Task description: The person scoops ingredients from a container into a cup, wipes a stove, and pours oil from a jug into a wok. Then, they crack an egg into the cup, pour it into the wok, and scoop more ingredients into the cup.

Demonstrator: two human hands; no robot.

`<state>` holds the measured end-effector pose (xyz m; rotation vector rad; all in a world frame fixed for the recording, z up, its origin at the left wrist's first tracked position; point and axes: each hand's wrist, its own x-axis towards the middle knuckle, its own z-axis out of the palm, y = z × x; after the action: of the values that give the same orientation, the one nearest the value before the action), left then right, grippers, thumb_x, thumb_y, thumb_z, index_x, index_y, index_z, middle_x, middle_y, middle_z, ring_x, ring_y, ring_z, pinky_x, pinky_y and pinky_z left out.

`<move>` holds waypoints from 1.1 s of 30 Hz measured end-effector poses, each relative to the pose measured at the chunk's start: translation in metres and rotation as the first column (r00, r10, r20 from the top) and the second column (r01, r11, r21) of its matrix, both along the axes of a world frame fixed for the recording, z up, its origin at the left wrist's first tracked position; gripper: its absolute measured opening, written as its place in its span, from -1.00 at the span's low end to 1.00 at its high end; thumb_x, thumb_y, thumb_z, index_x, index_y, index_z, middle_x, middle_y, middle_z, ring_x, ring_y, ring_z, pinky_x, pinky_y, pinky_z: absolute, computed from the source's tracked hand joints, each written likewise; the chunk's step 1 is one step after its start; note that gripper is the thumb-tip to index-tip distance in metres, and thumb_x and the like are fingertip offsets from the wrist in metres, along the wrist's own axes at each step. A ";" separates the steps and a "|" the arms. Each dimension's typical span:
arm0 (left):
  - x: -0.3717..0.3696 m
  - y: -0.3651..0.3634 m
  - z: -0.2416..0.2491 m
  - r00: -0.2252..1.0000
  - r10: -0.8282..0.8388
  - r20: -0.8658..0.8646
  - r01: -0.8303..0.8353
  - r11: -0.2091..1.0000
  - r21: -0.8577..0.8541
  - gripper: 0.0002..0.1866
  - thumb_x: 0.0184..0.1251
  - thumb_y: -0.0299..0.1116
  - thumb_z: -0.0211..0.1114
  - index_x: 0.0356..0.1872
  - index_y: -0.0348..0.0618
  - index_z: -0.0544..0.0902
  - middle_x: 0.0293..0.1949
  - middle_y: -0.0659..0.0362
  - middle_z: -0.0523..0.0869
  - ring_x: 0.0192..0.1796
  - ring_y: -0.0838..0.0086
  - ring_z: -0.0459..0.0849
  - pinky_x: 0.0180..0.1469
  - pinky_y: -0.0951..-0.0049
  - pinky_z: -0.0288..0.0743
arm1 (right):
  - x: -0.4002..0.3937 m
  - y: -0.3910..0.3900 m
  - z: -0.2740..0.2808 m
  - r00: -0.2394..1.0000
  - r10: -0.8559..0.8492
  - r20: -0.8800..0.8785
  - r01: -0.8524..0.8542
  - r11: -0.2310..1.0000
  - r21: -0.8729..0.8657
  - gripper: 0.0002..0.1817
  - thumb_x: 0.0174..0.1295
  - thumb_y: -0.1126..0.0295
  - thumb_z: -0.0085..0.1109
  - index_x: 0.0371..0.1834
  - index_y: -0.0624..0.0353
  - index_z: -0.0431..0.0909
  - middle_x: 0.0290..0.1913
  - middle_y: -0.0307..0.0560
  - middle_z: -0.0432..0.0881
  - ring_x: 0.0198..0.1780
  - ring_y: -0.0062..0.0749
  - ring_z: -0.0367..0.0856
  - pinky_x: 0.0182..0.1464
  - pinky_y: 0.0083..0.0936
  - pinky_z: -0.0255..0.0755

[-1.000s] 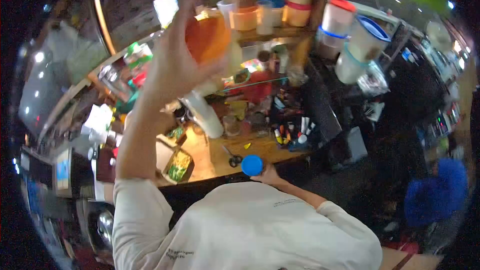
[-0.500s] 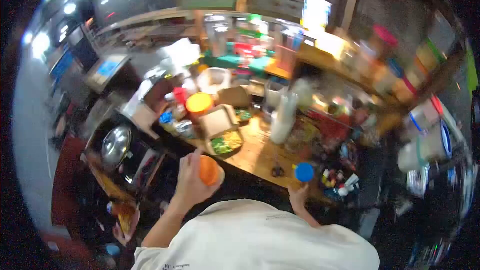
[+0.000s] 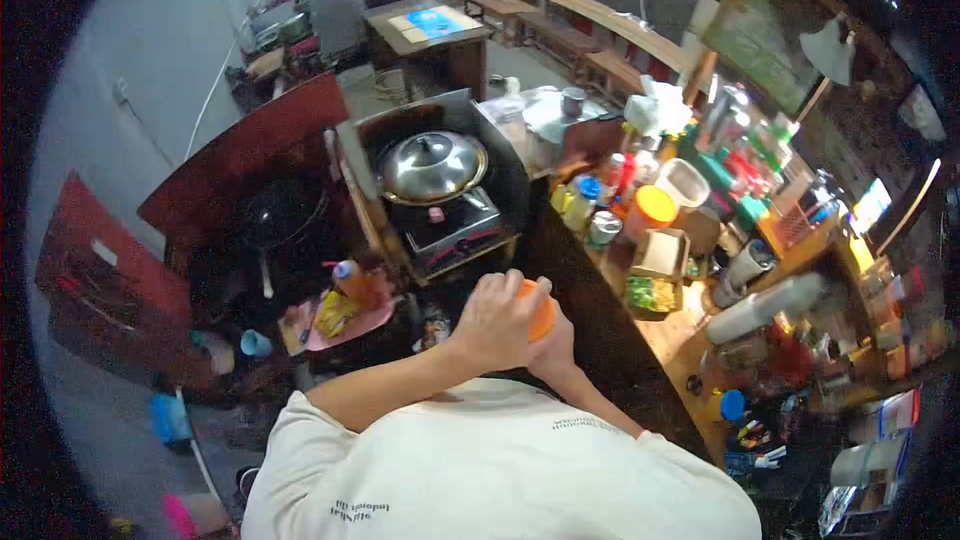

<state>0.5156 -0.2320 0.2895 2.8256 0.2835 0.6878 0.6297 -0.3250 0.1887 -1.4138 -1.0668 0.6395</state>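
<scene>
An orange-lidded container (image 3: 540, 312) is held between both hands in front of the chest. My left hand (image 3: 499, 318) has its fingers wrapped over the lid from the left. Around the far side of the same container, my right hand (image 3: 556, 348) is closed; its fingers are partly hidden. The container's body is mostly covered by the hands. To the right, an open carton with green and yellow chopped food (image 3: 650, 293) sits on the wooden counter (image 3: 668, 336).
A gas stove (image 3: 455, 230) bears a lidded metal pan (image 3: 432, 168). At left is a dark wok (image 3: 280, 215), with a pink tray (image 3: 350, 330) of bottles and packets nearby. Jars, including a large orange-lidded one (image 3: 656, 205), and a blue-lidded container (image 3: 732, 404) stand on the counter.
The view has turned left toward the stove. My right hand has left the area by the blue-lidded container and joined my left hand at the orange-lidded container.
</scene>
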 end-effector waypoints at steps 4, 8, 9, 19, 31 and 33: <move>-0.071 0.042 0.022 0.824 0.485 -0.291 -0.503 0.864 0.018 -0.23 0.09 0.16 0.46 0.24 -0.15 0.57 -0.03 -0.17 0.60 -0.06 -0.03 0.68 -0.08 0.05 0.57 | -0.070 0.072 0.018 0.973 -0.047 0.225 0.043 0.999 0.024 -0.18 -0.02 0.19 0.59 0.32 0.22 0.44 0.16 0.08 0.64 0.15 -0.17 0.68 0.20 -0.30 0.54; -0.154 0.112 0.048 0.988 0.000 -0.152 0.018 0.993 0.117 -0.14 0.11 0.23 0.45 0.38 -0.01 0.46 0.14 -0.11 0.54 -0.02 0.01 0.68 -0.03 0.07 0.63 | -0.094 0.129 0.039 0.877 0.475 0.067 -0.479 0.877 0.050 -0.20 -0.14 0.19 0.65 0.23 0.18 0.51 0.07 0.00 0.71 0.12 -0.24 0.71 0.18 -0.29 0.56; -0.169 0.123 0.049 0.968 -0.028 -0.251 0.067 0.987 0.148 -0.11 0.11 0.22 0.44 0.42 -0.01 0.42 0.15 -0.11 0.53 -0.02 0.01 0.68 -0.04 0.07 0.63 | -0.104 0.140 0.049 0.828 0.553 0.094 -0.554 0.832 -0.020 -0.21 -0.14 0.20 0.65 0.22 0.16 0.52 0.06 0.00 0.71 0.11 -0.28 0.70 0.18 -0.30 0.56; -0.231 0.148 0.030 0.838 0.500 -0.219 -0.513 0.858 -0.005 -0.13 0.20 0.23 0.35 0.39 -0.19 0.43 -0.04 -0.24 0.69 -0.15 0.02 0.78 0.12 -0.02 0.61 | -0.175 0.233 0.022 0.755 0.654 -0.050 -0.652 0.741 -0.159 -0.10 -0.19 0.23 0.71 0.30 0.19 0.46 0.09 0.00 0.67 0.05 -0.30 0.67 0.15 -0.37 0.54; -0.246 0.186 0.021 0.035 0.930 -0.367 -0.963 -0.067 -0.262 -0.16 0.31 0.42 0.14 -0.08 -0.37 0.69 -0.16 -0.33 0.76 -0.01 -0.20 0.76 0.09 -0.03 0.61 | -0.229 0.270 -0.005 0.811 0.539 0.225 -0.575 0.805 0.144 -0.21 -0.15 0.30 0.69 0.19 0.26 0.47 0.04 -0.02 0.66 0.05 -0.30 0.68 0.17 -0.36 0.54; -0.280 0.198 0.007 0.172 0.922 -0.347 -0.867 -0.025 -0.497 -0.22 0.37 0.39 0.10 -0.17 -0.32 0.70 -0.28 -0.17 0.78 -0.14 0.00 0.80 0.01 0.07 0.64 | -0.238 0.269 -0.010 0.803 0.585 0.112 -0.596 0.781 0.187 -0.21 -0.14 0.31 0.68 0.20 0.27 0.47 0.06 -0.02 0.67 0.07 -0.30 0.68 0.19 -0.36 0.53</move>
<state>0.2359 -0.0339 0.2964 1.5450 2.0677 0.6706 0.3913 -0.0563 0.1791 -0.8930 -1.5929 0.9096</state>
